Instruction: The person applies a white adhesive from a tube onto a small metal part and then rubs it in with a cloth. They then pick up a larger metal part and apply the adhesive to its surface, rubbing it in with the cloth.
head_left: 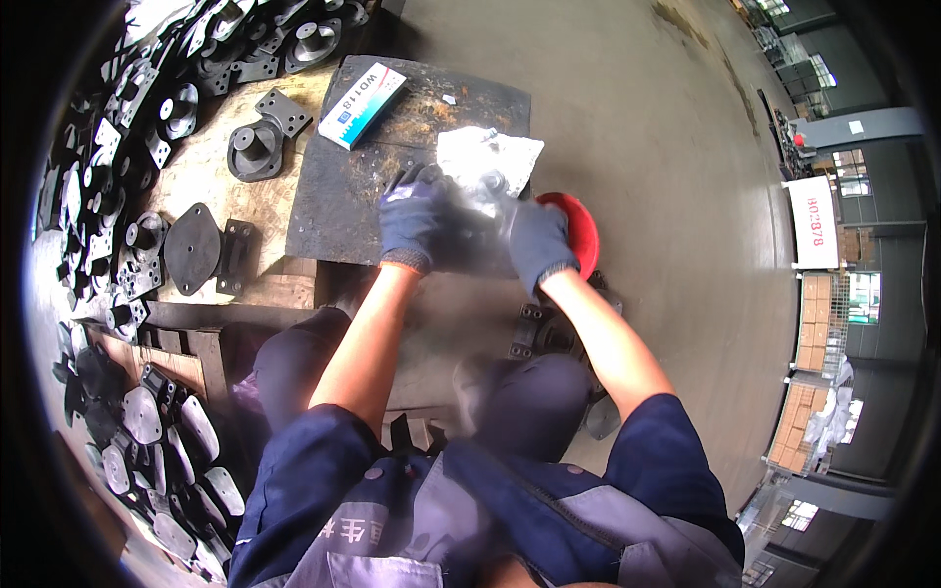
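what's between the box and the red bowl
In the head view, a crumpled white sheet lies between the box and the red bowl, then the right hand at the bowl.

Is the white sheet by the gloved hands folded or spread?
Spread, though wrinkled: the white sheet lies open on the dark board, its far edge broad and uneven. Blur hides whether its near part is folded.

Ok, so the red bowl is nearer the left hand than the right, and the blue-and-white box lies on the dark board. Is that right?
Not quite: the head view shows the red bowl nearer the right hand than the left hand. The blue-and-white box does lie on the dark board.
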A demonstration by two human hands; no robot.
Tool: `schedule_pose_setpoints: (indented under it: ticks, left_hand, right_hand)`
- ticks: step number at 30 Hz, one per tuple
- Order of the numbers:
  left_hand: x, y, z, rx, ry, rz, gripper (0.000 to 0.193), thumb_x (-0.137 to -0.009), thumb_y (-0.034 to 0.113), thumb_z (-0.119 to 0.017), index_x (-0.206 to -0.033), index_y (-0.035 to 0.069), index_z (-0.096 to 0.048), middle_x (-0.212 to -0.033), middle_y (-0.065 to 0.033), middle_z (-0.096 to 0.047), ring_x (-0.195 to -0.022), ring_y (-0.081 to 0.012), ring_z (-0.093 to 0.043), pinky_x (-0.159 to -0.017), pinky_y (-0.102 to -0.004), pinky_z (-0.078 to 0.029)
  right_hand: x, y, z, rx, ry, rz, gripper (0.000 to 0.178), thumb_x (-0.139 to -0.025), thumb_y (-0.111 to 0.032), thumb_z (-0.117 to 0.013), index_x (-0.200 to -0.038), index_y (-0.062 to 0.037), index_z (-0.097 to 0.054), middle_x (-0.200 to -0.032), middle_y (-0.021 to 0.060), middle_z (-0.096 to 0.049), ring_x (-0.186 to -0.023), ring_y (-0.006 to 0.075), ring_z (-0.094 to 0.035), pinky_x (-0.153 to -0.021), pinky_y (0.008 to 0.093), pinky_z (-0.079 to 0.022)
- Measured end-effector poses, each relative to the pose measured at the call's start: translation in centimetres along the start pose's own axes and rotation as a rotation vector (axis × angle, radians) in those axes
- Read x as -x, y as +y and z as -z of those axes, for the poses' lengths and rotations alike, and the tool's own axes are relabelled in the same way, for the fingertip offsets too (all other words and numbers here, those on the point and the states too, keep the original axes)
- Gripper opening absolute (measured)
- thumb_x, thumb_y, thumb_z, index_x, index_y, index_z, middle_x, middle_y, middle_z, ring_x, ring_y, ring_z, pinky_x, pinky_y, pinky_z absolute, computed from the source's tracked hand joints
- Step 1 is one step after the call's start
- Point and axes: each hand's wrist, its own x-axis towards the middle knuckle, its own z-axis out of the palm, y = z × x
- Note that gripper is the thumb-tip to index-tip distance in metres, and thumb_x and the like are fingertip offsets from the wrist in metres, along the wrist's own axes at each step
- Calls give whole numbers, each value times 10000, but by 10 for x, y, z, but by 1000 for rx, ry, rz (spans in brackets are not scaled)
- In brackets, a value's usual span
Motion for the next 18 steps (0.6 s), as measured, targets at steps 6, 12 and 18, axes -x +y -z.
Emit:
schedule_pose_setpoints:
  ticks: [6, 12, 18]
  left_hand:
    - [2, -31, -43, -73, 326, -187, 294, -642, 304, -702, -862, 121, -633, -988, -71, -632, -1010, -257, -596, -838, -378, -492]
    - [-2, -30, -43, 1, 286, -178, 304, -637, 318, -705, -872, 132, -649, -985, -71, -629, -994, -268, -595, -841, -388, -479]
    - [3, -8, -13, 29, 174, -100, 182, -705, 232, -659, -859, 135, -647, -983, -67, -634, -984, -268, -599, -835, -389, -486]
  right_hand:
    - [0, 0, 11, 41, -116, -52, 306, -948, -264, -425, -1019, -96, -670, -826, 144, -706, -730, 319, -698, -586, 517, -510]
    - [-14, 21, -8, 68, 56, 4, 235, -881, -255, -522, -1007, -90, -631, -809, 113, -701, -691, 317, -687, -533, 517, -490]
    - [-16, 20, -17, 14, 82, 31, 195, -863, -213, -541, -1011, -120, -628, -736, 99, -689, -628, 276, -679, -475, 469, -472]
